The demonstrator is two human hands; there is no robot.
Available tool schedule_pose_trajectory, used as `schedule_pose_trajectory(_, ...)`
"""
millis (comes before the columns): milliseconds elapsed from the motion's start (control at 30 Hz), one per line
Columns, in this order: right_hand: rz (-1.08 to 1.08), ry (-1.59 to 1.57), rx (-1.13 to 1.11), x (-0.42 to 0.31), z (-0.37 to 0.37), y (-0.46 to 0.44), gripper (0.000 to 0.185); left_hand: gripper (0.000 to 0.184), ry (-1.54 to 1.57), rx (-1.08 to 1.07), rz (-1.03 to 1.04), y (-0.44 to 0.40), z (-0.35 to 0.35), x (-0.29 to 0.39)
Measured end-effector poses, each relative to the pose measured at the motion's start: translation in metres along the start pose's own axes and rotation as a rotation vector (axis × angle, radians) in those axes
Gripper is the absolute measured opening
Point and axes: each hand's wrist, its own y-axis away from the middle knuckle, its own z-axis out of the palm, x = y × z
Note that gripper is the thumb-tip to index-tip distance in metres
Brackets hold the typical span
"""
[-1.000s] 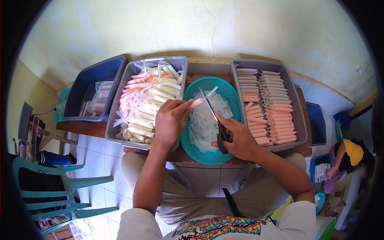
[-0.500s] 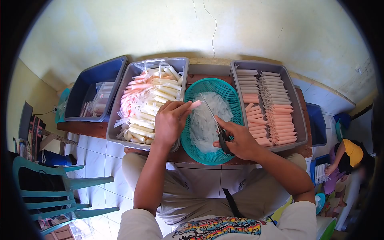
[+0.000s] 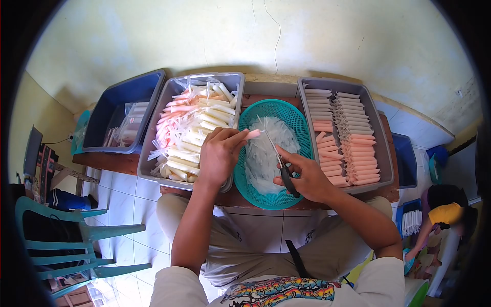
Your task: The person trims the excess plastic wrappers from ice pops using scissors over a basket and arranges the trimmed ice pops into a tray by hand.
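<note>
Between its fingers my left hand [image 3: 221, 156] pinches a pink stick [image 3: 252, 134] in clear wrapping. Black-handled scissors [image 3: 284, 171] are in my right hand [image 3: 306, 176], their blades near the stick's end. Below both hands, a teal mesh basket [image 3: 243, 188] holds many pieces of clear plastic [image 3: 271, 163]. Left of it, a grey tub [image 3: 148, 146] is heaped with loose pink and cream sticks in long plastic wrapping. The grey tub on the right [image 3: 387, 153] has short-ended pink and whitish sticks laid in rows.
A dark blue tub [image 3: 92, 128] with packages stands at the far left of the wooden bench [image 3: 115, 163]. A green chair [image 3: 61, 248] is at lower left. On the right, a person in black and yellow [image 3: 446, 212] bends near a blue container [image 3: 400, 217] of sticks.
The scissors' blades have come closer together, and a thin clear piece at their tips has gone from view. At the right, the person has moved an arm downward, away from the blue container.
</note>
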Motion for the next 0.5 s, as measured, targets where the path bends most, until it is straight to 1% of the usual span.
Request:
schedule_pose_trajectory(100, -0.023, 0.021, 0.002, 0.004, 0.001, 0.0, 0.093, 0.034, -0.008, -0.011, 0.018, -0.001, -0.002, 0.002)
schedule_pose_trajectory(200, -0.004, 0.001, -0.007, 0.003, 0.001, -0.001, 0.092, 0.032, 0.006, -0.003, -0.007, 0.002, 0.002, -0.005)
schedule_pose_trajectory(400, 0.117, -0.079, -0.035, -0.006, 0.0, 0.0, 0.093, 0.029, 0.012, 0.003, -0.013, 0.003, 0.003, -0.007)
schedule_pose_trajectory(467, 0.122, -0.049, 0.005, -0.003, 0.003, -0.002, 0.087, 0.028, 0.029, 0.016, -0.035, 0.002, 0.003, -0.005)
schedule_pose_trajectory(500, 0.123, -0.048, 0.007, -0.001, 0.003, -0.003, 0.087, 0.028, 0.031, 0.015, -0.033, 0.002, 0.003, -0.004)
